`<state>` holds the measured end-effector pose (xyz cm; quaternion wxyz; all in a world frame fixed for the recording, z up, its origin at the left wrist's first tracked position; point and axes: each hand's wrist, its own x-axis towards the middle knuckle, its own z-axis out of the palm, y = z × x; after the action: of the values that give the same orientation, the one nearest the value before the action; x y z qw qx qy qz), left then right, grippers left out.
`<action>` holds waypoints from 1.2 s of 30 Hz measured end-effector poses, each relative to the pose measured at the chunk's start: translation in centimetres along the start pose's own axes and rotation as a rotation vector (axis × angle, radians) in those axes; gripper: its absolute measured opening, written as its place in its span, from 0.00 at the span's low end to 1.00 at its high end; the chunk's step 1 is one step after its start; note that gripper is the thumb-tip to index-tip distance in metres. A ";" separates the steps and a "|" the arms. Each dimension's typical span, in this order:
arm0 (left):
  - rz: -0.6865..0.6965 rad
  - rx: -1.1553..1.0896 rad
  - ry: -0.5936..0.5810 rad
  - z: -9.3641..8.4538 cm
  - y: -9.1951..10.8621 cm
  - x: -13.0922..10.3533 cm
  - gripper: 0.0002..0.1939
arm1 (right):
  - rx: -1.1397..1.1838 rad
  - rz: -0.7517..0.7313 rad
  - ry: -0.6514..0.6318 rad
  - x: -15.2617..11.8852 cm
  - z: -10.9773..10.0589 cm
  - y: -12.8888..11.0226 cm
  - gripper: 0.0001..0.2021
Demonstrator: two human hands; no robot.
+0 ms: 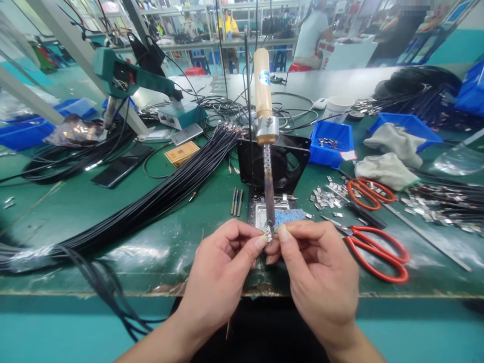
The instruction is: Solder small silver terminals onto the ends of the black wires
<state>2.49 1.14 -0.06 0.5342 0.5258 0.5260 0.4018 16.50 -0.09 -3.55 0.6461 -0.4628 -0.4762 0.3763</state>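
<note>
A soldering iron [267, 186] with a wooden handle hangs upright, its tip pointing down between my hands. My left hand [223, 267] is closed, thumb and forefinger pinching a small silvery metal connector [269, 238] right at that tip. My right hand [321, 262] is also pinched, close beside the tip; what lies between its fingertips is too small and covered to name. Just behind the fingers are a metal tray [260, 214] and a blue sponge-like pad [289, 217]. A black fan [291, 166] stands behind the iron.
To the right lie red-handled scissors [401, 259], a second red-handled pair [365, 194], loose metal connectors [327, 196], a blue bin [330, 143] and gloves [385, 169]. A bundle of black cables [162, 196] crosses the left side, near a phone [121, 166] and a green heat gun [128, 80].
</note>
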 end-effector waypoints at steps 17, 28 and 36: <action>-0.057 0.043 -0.027 -1.0 -0.6 -1.4 0.09 | -0.085 0.107 0.167 0.3 0.3 -0.4 0.04; -0.117 -0.116 -0.100 -0.5 -0.5 -2.4 0.13 | -0.103 -0.003 0.151 -0.8 -0.3 -0.3 0.04; -0.114 -0.163 -0.047 0.1 -0.4 -2.1 0.11 | -0.308 0.072 -0.076 -3.0 -1.3 -0.5 0.07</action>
<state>2.28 -0.99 -0.12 0.6094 0.4592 0.5078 0.3998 16.99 -3.37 -4.04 0.5351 -0.5586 -0.5354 0.3391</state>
